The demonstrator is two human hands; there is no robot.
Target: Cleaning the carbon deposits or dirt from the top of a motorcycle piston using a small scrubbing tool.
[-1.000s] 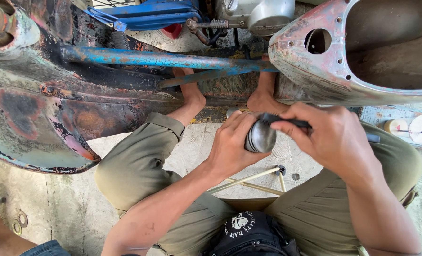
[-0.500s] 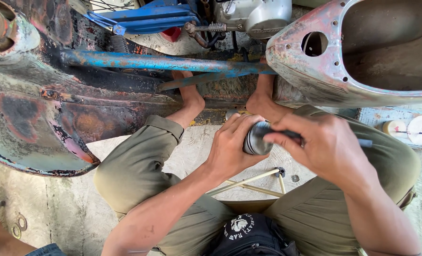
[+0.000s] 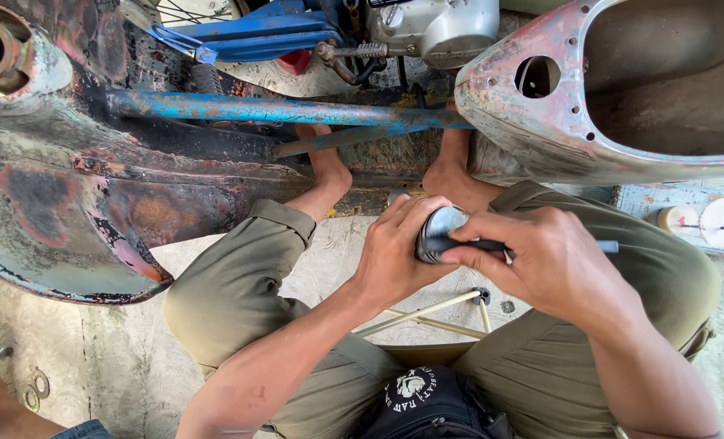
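Far left: we see a rusted scooter body (image 3: 94,211) with peeling paint lying on the concrete floor (image 3: 94,358), and a few washers (image 3: 33,390) near the bottom edge.
Upper middle: a blue rusty tube (image 3: 273,110) runs across, just above our two bare feet (image 3: 325,167).
Left hand: our left hand (image 3: 394,252) is closed around a small round metal part (image 3: 437,232), cupping it from the left side.
Round part: it sits between our two hands, above our knees (shiny, greyish, mostly covered by fingers).
Right hand: our right hand (image 3: 549,264) is clenched on a thin dark tool (image 3: 480,245) whose tip lies against the round part; a pale blue end (image 3: 607,246) sticks out past the knuckles.
Upper right: a second rusted shell (image 3: 541,130) with a round hole.
Far right: a small white lid (image 3: 723,221) and a little bottle (image 3: 677,218) rest on a ledge.
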